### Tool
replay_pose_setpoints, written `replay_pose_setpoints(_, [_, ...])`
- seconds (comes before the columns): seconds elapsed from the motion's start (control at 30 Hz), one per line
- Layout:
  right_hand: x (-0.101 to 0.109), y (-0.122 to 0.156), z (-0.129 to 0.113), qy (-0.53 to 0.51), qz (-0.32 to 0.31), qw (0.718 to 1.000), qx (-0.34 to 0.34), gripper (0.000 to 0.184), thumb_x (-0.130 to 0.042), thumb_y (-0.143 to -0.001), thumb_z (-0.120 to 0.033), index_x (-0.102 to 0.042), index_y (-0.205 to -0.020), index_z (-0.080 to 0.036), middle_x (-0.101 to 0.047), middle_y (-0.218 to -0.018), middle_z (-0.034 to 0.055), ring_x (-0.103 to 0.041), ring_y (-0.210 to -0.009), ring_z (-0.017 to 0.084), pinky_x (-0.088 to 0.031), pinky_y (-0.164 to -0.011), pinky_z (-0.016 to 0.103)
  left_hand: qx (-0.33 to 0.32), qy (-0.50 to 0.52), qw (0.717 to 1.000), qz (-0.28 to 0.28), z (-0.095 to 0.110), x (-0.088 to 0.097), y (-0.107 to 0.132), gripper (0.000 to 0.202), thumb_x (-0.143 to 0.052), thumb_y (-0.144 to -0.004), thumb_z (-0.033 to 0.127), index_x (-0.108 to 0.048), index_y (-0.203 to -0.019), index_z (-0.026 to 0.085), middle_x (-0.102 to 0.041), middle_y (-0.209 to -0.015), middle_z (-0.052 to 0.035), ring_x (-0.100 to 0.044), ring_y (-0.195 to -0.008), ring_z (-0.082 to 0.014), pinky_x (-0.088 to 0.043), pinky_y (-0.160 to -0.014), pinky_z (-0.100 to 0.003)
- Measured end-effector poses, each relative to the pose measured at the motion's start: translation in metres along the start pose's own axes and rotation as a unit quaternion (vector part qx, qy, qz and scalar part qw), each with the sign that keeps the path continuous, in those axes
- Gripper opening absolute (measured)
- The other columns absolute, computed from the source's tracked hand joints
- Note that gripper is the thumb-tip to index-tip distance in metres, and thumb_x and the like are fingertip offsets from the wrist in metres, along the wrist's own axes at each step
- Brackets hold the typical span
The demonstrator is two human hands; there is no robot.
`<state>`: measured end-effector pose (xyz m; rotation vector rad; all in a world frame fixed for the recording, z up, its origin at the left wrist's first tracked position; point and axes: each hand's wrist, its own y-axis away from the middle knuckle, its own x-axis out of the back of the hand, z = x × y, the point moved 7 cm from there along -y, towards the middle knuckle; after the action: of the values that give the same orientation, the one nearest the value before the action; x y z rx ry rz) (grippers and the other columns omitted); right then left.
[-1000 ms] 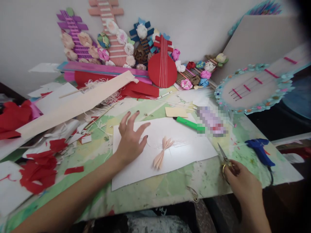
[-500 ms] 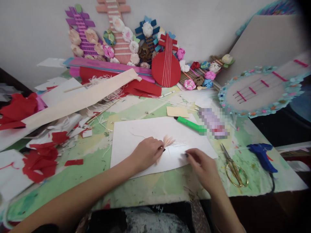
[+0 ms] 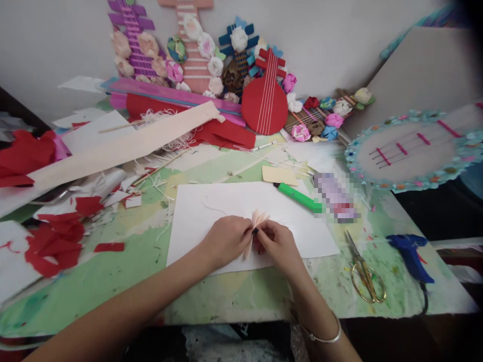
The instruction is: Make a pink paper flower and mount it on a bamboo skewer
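Note:
A small piece of peach pleated paper (image 3: 258,217) is pinched at its middle, its folds fanning out above and below the fingers. My left hand (image 3: 230,239) is closed on it from the left. From the right, my right hand (image 3: 278,245) pinches the same spot with thumb and fingers, touching the left fingertips. Under both hands lies a white sheet (image 3: 196,206) on the painted green table. Whether a thread runs between the fingers is hidden.
A green marker (image 3: 300,197) and a yellow paper slip (image 3: 279,175) lie beyond the hands. Gold-handled scissors (image 3: 365,274) and a blue glue gun (image 3: 411,256) are at the right. Red paper scraps (image 3: 56,244) clutter the left. Decorated paper instruments, including a red lute (image 3: 264,105), lean at the back.
My right hand has moved left from above the sheet to the pleated paper and now pinches it. My left hand keeps its hold. The camera view has shifted slightly.

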<state>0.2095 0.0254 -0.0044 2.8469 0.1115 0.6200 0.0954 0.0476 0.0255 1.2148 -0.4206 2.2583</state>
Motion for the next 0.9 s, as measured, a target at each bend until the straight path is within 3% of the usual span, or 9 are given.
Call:
replay_pose_setpoints(0.23, [-0.005, 0.004, -0.007, 0.003, -0.015, 1.0, 0.011, 0.017, -0.047, -0.083, -0.029, -0.06, -0.082, -0.017, -0.062, -0.064, 0.0012, -0.057, -0.057, 0.012, -0.045, -0.057, 0.024, 0.008, -0.017, 1.0, 0.011, -0.003, 0.001, 0.003, 0.019, -0.045, -0.083, 0.019, -0.062, -0.074, 0.015, -0.067, -0.072, -0.0056, -0.06, -0.067, -0.0179, -0.042, -0.063, -0.028])
replay_pose_setpoints(0.67, [-0.007, -0.003, -0.021, 0.088, 0.027, 0.994, 0.054, 0.015, -0.048, -0.079, -0.025, -0.059, -0.071, -0.019, -0.061, -0.06, 0.0005, -0.054, -0.055, 0.014, -0.04, -0.054, 0.024, 0.018, 0.011, 1.0, -0.001, -0.012, 0.008, -0.001, 0.016, -0.047, -0.083, 0.018, -0.063, -0.08, 0.016, -0.068, -0.071, -0.0041, -0.061, -0.063, -0.017, -0.042, -0.061, -0.027])
replay_pose_setpoints(0.9, [-0.011, -0.006, -0.037, 0.096, 0.032, 0.992, 0.077, 0.016, -0.047, -0.076, -0.021, -0.058, -0.065, -0.018, -0.058, -0.058, -0.0003, -0.051, -0.056, 0.013, -0.037, -0.054, 0.022, -0.04, -0.053, 0.997, 0.038, -0.009, 0.013, 0.0, 0.012, -0.049, -0.082, 0.016, -0.06, -0.076, 0.016, -0.067, -0.066, -0.0034, -0.061, -0.057, -0.0167, -0.04, -0.055, -0.025])
